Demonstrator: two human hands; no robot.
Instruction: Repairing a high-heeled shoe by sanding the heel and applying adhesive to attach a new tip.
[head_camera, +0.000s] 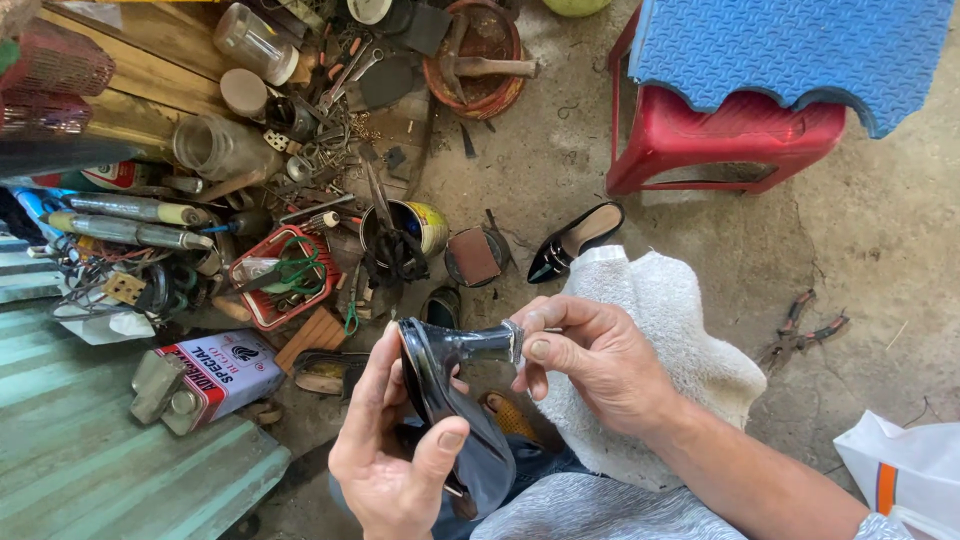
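Two bare hands held one glossy black high-heeled shoe (450, 400) over the person's lap, sole side turned up toward the camera. The left hand (395, 455) clasped the shoe body from below, thumb pressed across the sole; the right hand (590, 360) pinched the heel tip between thumb and fingers. A white towel (670, 350) lay across the knee just behind the right hand. The matching black shoe (575, 240) rested on the concrete floor near a red plastic stool (720, 140), well apart from the hands. A pair of pliers (805, 330) lay on the floor to the right, and a red-and-white rectangular tin (215, 375) stood to the left among scattered tools. Probable faults: the smooth patent surface could slip under the left thumb if the right hand twisted hard; excess force at the narrow heel could crack it or tear it from the sole
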